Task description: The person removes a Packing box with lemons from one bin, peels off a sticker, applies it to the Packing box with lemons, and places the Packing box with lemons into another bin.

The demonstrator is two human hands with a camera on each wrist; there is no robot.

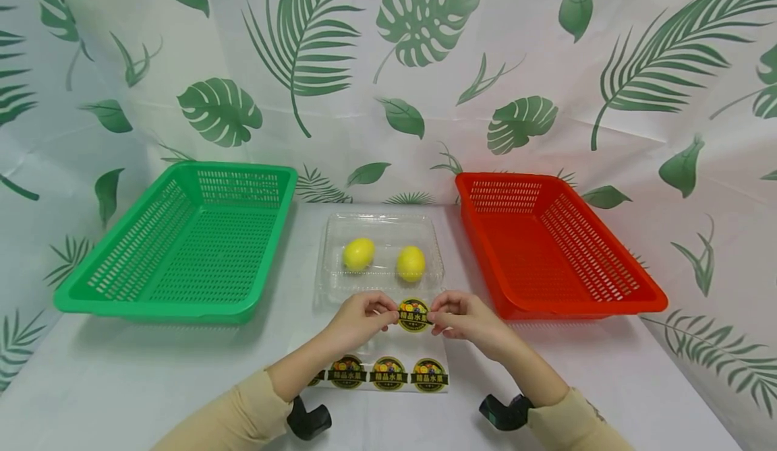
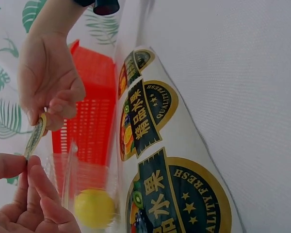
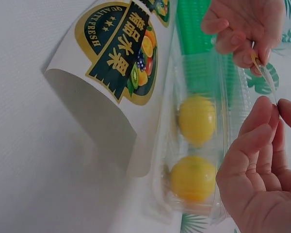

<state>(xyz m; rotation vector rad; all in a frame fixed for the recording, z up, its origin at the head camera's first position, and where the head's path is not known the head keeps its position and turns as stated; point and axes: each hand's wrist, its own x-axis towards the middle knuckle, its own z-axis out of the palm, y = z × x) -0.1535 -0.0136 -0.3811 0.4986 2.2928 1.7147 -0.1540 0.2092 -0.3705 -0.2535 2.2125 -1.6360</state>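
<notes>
fruit sticker (image 1: 414, 315), loose and round, is held up in the air between its backing sheet and a clear box, one hand at either side. nearest the wearer, the backing sheet (image 1: 423, 346) shows a row of four stickers along its near edge, the leftmost partly hidden by the arm; it seems laid close in for short reach. the right wrist view shows one end of the sheet arched up off the white table (image 1: 182, 383).

just beyond, the left hand (image 1: 363, 316) pinches the sticker's left edge between thumb and forefinger, and the right hand (image 1: 467, 319) pinches the right edge likewise. gripping only the edges probably keeps the thin disc flat and most of its back untouched. its printed side faces the wearer: dark ground, gold rim, bright fruit at the top, gold chinese characters on a dark banner across the middle. the wrist views catch it nearly edge-on, slightly bowed.

past it sits the clear plastic clamshell box (image 1: 388, 232), the left lemon (image 1: 359, 254) and right lemon (image 1: 411, 263) inside, presumably centred so both hands can reach it. a green plastic basket (image 1: 158, 307) and a red plastic basket (image 1: 583, 308) flank it, perhaps giving the arms room. behind hangs a leaf-print backdrop (image 1: 340, 121).
</notes>
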